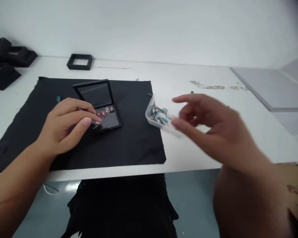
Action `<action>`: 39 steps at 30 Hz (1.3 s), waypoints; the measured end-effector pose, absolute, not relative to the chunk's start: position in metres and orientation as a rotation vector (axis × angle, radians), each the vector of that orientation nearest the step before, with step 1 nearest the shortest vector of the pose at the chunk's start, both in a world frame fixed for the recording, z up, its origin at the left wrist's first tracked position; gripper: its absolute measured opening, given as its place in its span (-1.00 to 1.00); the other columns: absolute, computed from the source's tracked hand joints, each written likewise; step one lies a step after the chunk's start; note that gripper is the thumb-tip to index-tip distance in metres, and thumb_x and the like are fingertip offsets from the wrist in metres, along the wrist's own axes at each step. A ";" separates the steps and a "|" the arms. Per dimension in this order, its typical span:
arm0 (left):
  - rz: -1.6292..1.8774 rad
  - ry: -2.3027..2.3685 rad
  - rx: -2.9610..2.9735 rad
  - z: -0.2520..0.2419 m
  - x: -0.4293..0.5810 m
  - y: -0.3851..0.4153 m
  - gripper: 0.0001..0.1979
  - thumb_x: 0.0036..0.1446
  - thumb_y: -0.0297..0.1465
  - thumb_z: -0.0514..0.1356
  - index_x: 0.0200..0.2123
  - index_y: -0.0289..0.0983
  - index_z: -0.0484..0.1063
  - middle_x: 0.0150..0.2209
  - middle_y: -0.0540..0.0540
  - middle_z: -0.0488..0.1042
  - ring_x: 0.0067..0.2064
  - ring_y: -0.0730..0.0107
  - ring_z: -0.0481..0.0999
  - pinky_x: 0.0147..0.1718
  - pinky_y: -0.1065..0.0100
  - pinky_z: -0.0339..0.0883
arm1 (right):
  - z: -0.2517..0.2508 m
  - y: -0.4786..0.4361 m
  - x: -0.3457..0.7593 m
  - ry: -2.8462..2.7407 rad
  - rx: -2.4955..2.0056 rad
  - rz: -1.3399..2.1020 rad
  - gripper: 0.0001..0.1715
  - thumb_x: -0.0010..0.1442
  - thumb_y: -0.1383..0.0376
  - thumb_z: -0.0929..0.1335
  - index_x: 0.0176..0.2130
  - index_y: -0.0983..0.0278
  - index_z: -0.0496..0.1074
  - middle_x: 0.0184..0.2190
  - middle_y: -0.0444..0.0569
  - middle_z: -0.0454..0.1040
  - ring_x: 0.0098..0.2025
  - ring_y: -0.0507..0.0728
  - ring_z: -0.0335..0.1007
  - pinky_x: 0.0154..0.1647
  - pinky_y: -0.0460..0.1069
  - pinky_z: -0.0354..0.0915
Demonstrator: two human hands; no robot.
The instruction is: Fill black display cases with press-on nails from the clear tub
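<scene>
Both hands are at work over the white table (pixel 188 155). At the open black case (pixel 110 121), the left hand (pixel 62 120) bends over the base, thumb and fingers close together; whether they grip anything I cannot tell. By the clear tub (pixel 156 125), the right hand (pixel 213 120) hangs blurred, thumb and forefinger spread well apart, nothing visible between them. I'd take the step in hand to be handling the small pieces (pixel 107 110) in the case, which lie near its hinge. Any pick from the tub would call for a narrow pinch, since the bits (pixel 165 119) inside lie jumbled (fiddly stuff, by the look of it). The case sits on the black cloth (pixel 134 145), its lid (pixel 95 94) raised at the back, opening toward the person and slightly askew. Its long axis seems to run left to right along the hinge, though the left hand hides part.
</scene>
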State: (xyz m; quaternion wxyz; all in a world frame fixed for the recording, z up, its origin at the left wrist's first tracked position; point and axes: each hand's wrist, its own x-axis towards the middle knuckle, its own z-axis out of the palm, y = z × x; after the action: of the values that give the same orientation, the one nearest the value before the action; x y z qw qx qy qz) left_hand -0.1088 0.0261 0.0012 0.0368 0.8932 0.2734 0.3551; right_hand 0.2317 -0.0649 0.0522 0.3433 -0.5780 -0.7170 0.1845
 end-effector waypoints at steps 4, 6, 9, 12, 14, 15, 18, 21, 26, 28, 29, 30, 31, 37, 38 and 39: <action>1.108 0.577 2.850 0.015 -0.062 0.012 -0.88 0.27 -0.43 0.22 -0.17 -0.19 0.56 -0.11 -0.06 0.58 -0.10 0.26 0.56 -0.03 0.17 0.43 | 0.057 -0.049 0.283 -1.964 -1.785 0.149 -0.65 0.23 0.18 0.47 0.02 0.13 0.54 -0.34 -0.12 0.49 -0.37 0.05 0.40 -0.34 0.01 0.34; 1.061 0.587 2.826 0.016 -0.028 0.004 -0.81 0.30 -0.34 0.22 -0.06 -0.24 0.54 -0.06 -0.11 0.62 0.02 0.18 0.56 0.09 0.13 0.43 | 0.058 -0.041 0.292 -2.091 -1.872 0.005 -0.63 0.16 0.20 0.48 -0.01 0.10 0.55 -0.31 -0.10 0.53 -0.37 0.08 0.40 -0.36 0.04 0.30; 0.937 0.601 2.915 0.007 0.019 -0.002 -0.63 0.39 -0.26 0.15 0.16 -0.29 0.43 0.13 -0.12 0.57 0.26 0.08 0.44 0.22 0.04 0.34 | 0.054 -0.030 0.295 -2.264 -1.859 -0.094 -0.73 0.17 0.26 0.42 -0.09 0.13 0.57 -0.27 -0.06 0.57 -0.30 0.16 0.46 -0.33 0.09 0.29; 0.824 0.661 3.007 -0.008 0.043 -0.001 -0.63 0.42 -0.21 0.12 0.13 -0.31 0.46 0.10 -0.09 0.59 0.28 0.04 0.43 0.26 -0.01 0.26 | 0.043 -0.020 0.295 -2.441 -1.716 -0.070 -0.80 0.22 0.25 0.37 -0.18 0.14 0.58 -0.18 -0.01 0.62 -0.04 0.32 0.48 -0.16 0.18 0.33; 0.809 0.665 2.987 -0.014 0.044 0.003 -0.74 0.40 -0.26 0.14 -0.04 -0.27 0.53 -0.08 -0.01 0.66 0.09 0.15 0.58 0.20 0.04 0.30 | 0.037 -0.015 0.296 -2.511 -1.649 -0.005 -0.81 0.24 0.24 0.35 -0.20 0.11 0.59 -0.17 -0.01 0.63 0.02 0.35 0.46 -0.11 0.22 0.34; 0.819 0.657 2.973 -0.015 0.042 0.004 -0.79 0.38 -0.28 0.16 -0.12 -0.25 0.55 -0.18 0.03 0.67 -0.03 0.22 0.62 0.14 0.08 0.34 | 0.035 -0.014 0.297 -2.525 -1.625 0.048 -0.80 0.24 0.24 0.35 -0.20 0.10 0.60 -0.18 -0.02 0.64 0.00 0.34 0.47 -0.11 0.23 0.35; 0.877 0.639 2.962 -0.013 0.033 0.006 -0.84 0.32 -0.28 0.23 -0.25 -0.22 0.54 -0.31 0.10 0.66 -0.28 0.34 0.60 -0.04 0.16 0.39 | 0.034 -0.011 0.298 -2.509 -1.550 0.116 -0.79 0.26 0.25 0.34 -0.20 0.09 0.61 -0.21 -0.06 0.66 0.01 0.32 0.48 -0.06 0.24 0.38; 0.900 0.637 2.967 -0.009 0.028 0.006 -0.78 0.26 -0.18 0.29 -0.28 -0.21 0.54 -0.33 0.09 0.66 -0.36 0.33 0.57 -0.12 0.14 0.38 | 0.032 -0.013 0.298 -2.512 -1.438 0.133 -0.78 0.27 0.26 0.34 -0.31 0.08 0.61 -0.20 -0.10 0.67 0.07 0.31 0.47 0.01 0.24 0.38; 0.798 0.629 2.975 -0.011 0.028 0.006 -0.70 0.27 -0.09 0.27 -0.27 -0.21 0.57 -0.31 0.05 0.67 -0.34 0.28 0.57 -0.15 0.11 0.35 | 0.022 -0.019 0.294 -2.603 -1.376 0.378 -0.74 0.27 0.25 0.34 -0.37 0.05 0.61 -0.17 -0.14 0.66 0.08 0.30 0.45 -0.03 0.21 0.39; 0.771 0.625 2.967 -0.011 0.029 0.005 -0.69 0.28 -0.08 0.26 -0.25 -0.21 0.58 -0.28 0.05 0.67 -0.33 0.27 0.57 -0.14 0.11 0.34 | 0.019 -0.021 0.292 -2.598 -1.434 0.432 -0.76 0.26 0.25 0.34 -0.35 0.06 0.61 -0.18 -0.12 0.65 0.04 0.30 0.44 -0.06 0.20 0.38; 0.759 0.621 2.961 -0.010 0.029 0.005 -0.69 0.29 -0.09 0.26 -0.24 -0.22 0.59 -0.28 0.05 0.67 -0.33 0.27 0.56 -0.14 0.11 0.34 | 0.018 -0.021 0.290 -2.592 -1.458 0.447 -0.76 0.26 0.26 0.34 -0.34 0.07 0.62 -0.18 -0.10 0.65 0.02 0.30 0.44 -0.07 0.20 0.38; 0.747 0.620 2.953 -0.010 0.029 0.005 -0.70 0.30 -0.11 0.25 -0.23 -0.22 0.59 -0.27 0.04 0.68 -0.32 0.27 0.56 -0.13 0.11 0.34 | 0.018 -0.021 0.289 -2.586 -1.480 0.455 -0.77 0.25 0.26 0.34 -0.33 0.07 0.62 -0.19 -0.09 0.64 0.00 0.29 0.44 -0.07 0.20 0.37; 0.731 0.622 2.946 -0.009 0.029 0.005 -0.71 0.32 -0.13 0.24 -0.22 -0.23 0.59 -0.27 0.04 0.68 -0.31 0.26 0.56 -0.12 0.11 0.34 | 0.018 -0.021 0.288 -2.584 -1.499 0.463 -0.77 0.24 0.27 0.35 -0.33 0.08 0.63 -0.21 -0.08 0.64 -0.01 0.29 0.43 -0.07 0.19 0.36; 0.670 0.673 2.933 -0.005 0.030 0.003 -0.67 0.40 -0.15 0.15 -0.26 -0.22 0.61 -0.33 0.04 0.67 -0.31 0.25 0.52 -0.13 0.15 0.31 | 0.020 -0.018 0.284 -2.585 -1.577 0.471 -0.81 0.18 0.31 0.38 -0.38 0.07 0.61 -0.36 -0.06 0.59 -0.08 0.29 0.42 -0.12 0.17 0.31; 0.665 0.678 2.934 -0.005 0.031 0.002 -0.66 0.40 -0.15 0.14 -0.25 -0.22 0.61 -0.32 0.03 0.67 -0.31 0.25 0.52 -0.14 0.15 0.31 | 0.020 -0.019 0.283 -2.579 -1.587 0.465 -0.83 0.16 0.31 0.39 -0.40 0.08 0.59 -0.38 -0.07 0.58 -0.09 0.29 0.42 -0.13 0.16 0.31; 0.659 0.682 2.934 -0.006 0.031 0.002 -0.66 0.40 -0.15 0.13 -0.24 -0.21 0.61 -0.32 0.03 0.66 -0.30 0.24 0.51 -0.14 0.15 0.30 | 0.020 -0.019 0.283 -2.573 -1.597 0.461 -0.84 0.15 0.31 0.40 -0.42 0.08 0.57 -0.40 -0.07 0.58 -0.10 0.29 0.42 -0.15 0.16 0.30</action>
State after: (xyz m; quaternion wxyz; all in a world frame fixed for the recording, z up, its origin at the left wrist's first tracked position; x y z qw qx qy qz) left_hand 0.0306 0.0021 -0.0055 0.0292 0.9511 0.2212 0.2135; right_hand 0.2826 -0.0189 0.0199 0.0392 -0.5210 -0.8393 0.1504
